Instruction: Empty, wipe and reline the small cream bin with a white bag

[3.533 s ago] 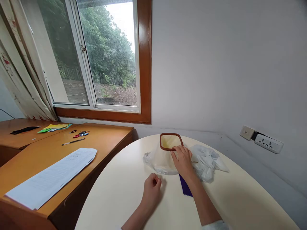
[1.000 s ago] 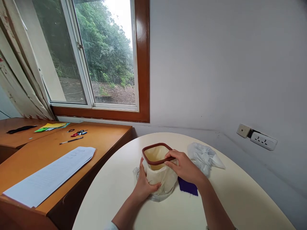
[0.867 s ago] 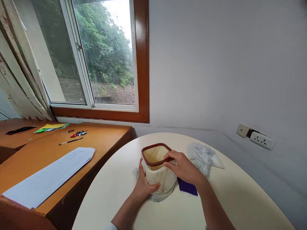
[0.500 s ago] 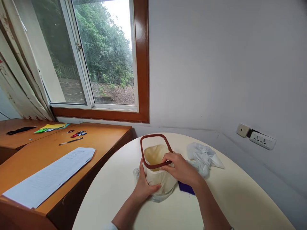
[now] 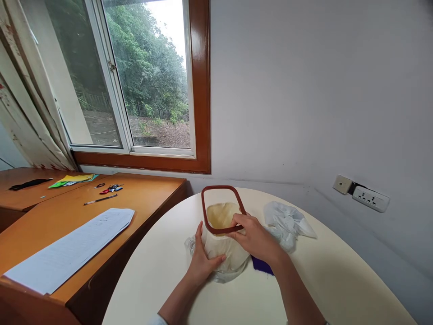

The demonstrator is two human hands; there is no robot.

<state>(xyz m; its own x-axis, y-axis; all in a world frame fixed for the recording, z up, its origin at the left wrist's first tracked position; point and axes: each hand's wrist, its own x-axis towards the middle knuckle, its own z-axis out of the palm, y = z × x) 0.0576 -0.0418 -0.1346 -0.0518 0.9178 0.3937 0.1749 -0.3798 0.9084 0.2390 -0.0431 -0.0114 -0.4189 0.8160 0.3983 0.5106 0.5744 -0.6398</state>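
A cream-coloured bin (image 5: 232, 253) with a yellowish inside stands on the round table, a thin whitish plastic bag bunched around its sides and base. My right hand (image 5: 254, 234) pinches the near right corner of a brown, rounded-square rim frame (image 5: 204, 205), which is held tilted above the bin's mouth. Against the bin's left side rests my left hand (image 5: 200, 259), thumb and fingers spread apart. Part of a dark purple cloth (image 5: 262, 265) shows beside the bin, under my right wrist. Behind my right hand lies a crumpled whitish plastic bag (image 5: 287, 223).
The round cream table (image 5: 155, 271) stands close to the wall. On the left, a wooden desk (image 5: 162, 185) holds white papers (image 5: 74, 248), a pen (image 5: 100, 200), keys (image 5: 113, 188) and coloured sheets (image 5: 72, 179). A socket (image 5: 370, 198) is on the wall at right.
The rim frame has shifted slightly right and up, along with my right hand. My left hand's fingers have spread a little, and its fingertips show more clearly.
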